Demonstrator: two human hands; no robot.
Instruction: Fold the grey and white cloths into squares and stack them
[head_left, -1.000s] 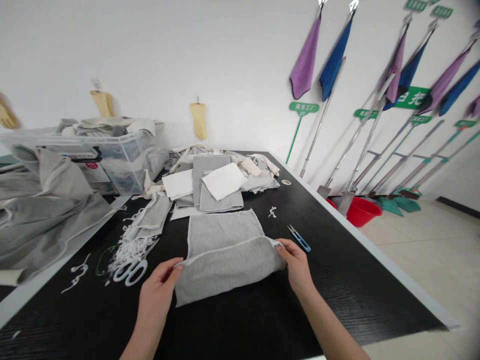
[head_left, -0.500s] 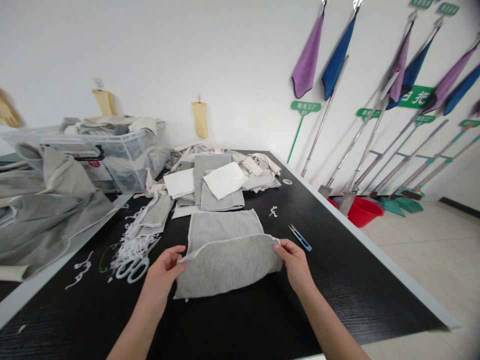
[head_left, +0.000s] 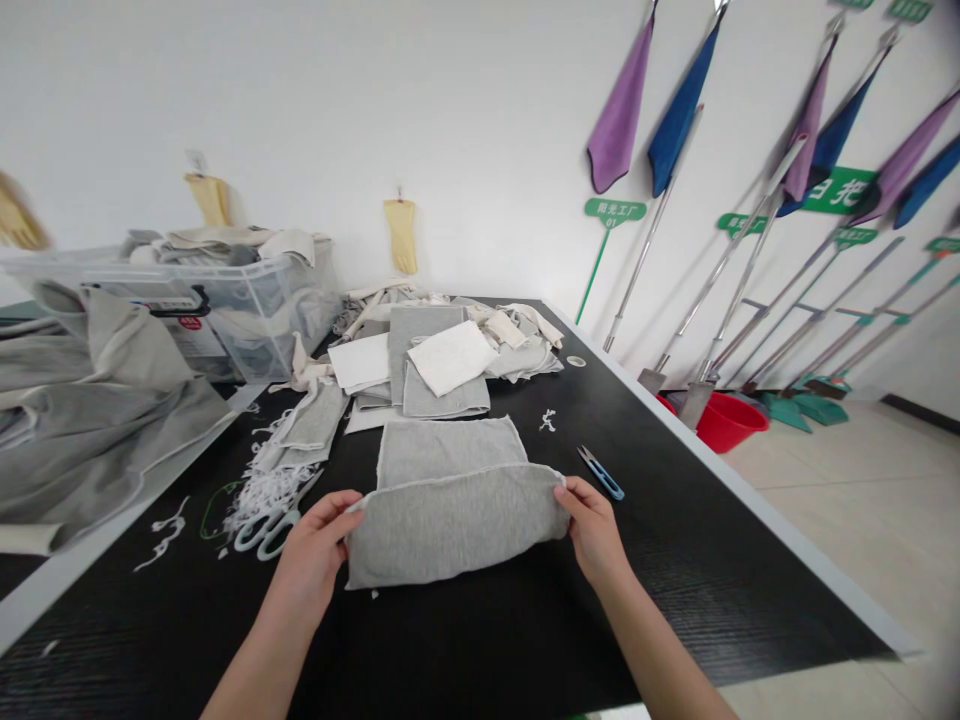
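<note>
Grey fabric (head_left: 457, 525), soft-looking (edges pale), pinched at corners by left hand (head_left: 319, 545), right hand (head_left: 592, 525).

The black worktop (head_left: 480, 655), edged in pale grey, bears a heap of grey and cream fabric pieces (head_left: 450, 360) at its far end. Nearer, to the left, narrow folded grey strips (head_left: 311, 425) lie against a pile of white thread scraps (head_left: 274, 492), with light-blue-handled scissors (head_left: 266, 530) beside it and a green loop (head_left: 213, 512) near. Blue thread snips (head_left: 601, 474) lie to the right, a small white ring (head_left: 576, 361) beyond them. Loose white threads (head_left: 165, 535) lie at the left, and a small white tangle (head_left: 548, 421) lies between snips and heap.
</note>
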